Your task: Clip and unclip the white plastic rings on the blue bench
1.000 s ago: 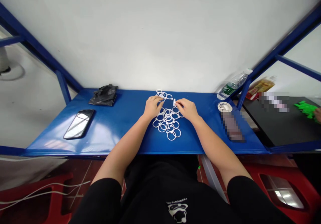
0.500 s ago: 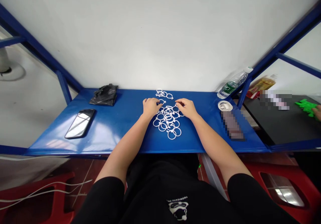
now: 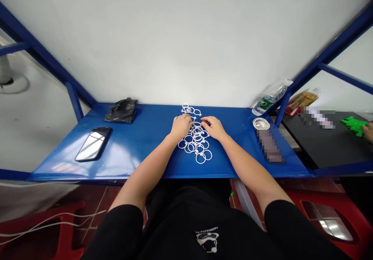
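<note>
Several thin white rings, each with a small knob, lie in an overlapping pile (image 3: 199,138) on the blue table between my hands. My left hand (image 3: 181,126) rests over the upper left side of the pile. Its fingers are curled around one white ring (image 3: 194,118), which partly shows beyond the fingertips. At the upper right edge of the pile is my right hand (image 3: 214,127), with bent fingers and the thumb apart from them. I see nothing held in it. A smaller group of white rings (image 3: 197,112) lies beyond my hands, close to the wall.
A phone (image 3: 92,144) and a crumpled black plastic bag (image 3: 121,111) lie on the left of the blue table (image 3: 145,135). At right are a water bottle (image 3: 268,100), a white roll (image 3: 261,124) and a blurred-out item. Another person's hand (image 3: 368,131) touches green pieces (image 3: 354,124).
My left hand has moved right, and the ring at its fingertips has shifted with it. My right hand has come slightly left, closer to it. The pile has shifted a little.
</note>
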Demonstrator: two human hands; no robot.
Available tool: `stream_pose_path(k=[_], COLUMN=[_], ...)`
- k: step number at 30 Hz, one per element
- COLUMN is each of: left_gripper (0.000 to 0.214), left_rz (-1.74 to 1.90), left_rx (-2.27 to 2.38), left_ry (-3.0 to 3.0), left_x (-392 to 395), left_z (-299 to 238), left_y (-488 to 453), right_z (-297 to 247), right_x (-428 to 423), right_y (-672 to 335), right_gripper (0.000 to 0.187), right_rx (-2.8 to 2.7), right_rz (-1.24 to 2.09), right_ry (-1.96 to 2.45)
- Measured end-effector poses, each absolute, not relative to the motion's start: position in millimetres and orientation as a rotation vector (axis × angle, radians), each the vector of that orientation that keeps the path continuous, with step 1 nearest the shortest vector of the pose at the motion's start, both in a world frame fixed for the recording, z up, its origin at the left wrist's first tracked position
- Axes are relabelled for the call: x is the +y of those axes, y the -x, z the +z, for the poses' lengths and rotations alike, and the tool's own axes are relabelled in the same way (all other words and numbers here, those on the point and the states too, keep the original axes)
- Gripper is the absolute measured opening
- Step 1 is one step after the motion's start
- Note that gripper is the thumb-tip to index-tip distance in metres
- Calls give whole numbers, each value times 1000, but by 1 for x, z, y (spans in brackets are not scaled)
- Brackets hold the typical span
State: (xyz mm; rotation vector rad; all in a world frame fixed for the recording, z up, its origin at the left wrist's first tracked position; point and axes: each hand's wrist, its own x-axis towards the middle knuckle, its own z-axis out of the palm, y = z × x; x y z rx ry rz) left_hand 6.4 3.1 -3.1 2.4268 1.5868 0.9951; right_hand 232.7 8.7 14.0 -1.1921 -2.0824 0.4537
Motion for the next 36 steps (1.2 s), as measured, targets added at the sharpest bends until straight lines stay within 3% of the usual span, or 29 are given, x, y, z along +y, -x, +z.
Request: stream_pose_path(k=[8,12,18,29,36], left_gripper=[14,26,26,29,28], left_rz=[1199,1205,1245,1270,979], left_rx=[1103,1139,1066,1180,1138], left_ry=[-2550,-2375,-2224,-2347,-2516], left_x=[-12,-15,-10,-4,2], left_z=[13,12,12,21,8], left_y=[-13,-17,-19,-6,2], right_z=[19,26,29,24,11], right_x=[3,-4,-10,-1,32], right_y=[-234,-230,-225,-228,-240], right_gripper=[28,26,26,26,28], right_rx=[-2027,-2084,-2220,-2061,-1973], right_rz=[441,372,274,449,457], right_ry=[1105,1084,1072,1061,1296])
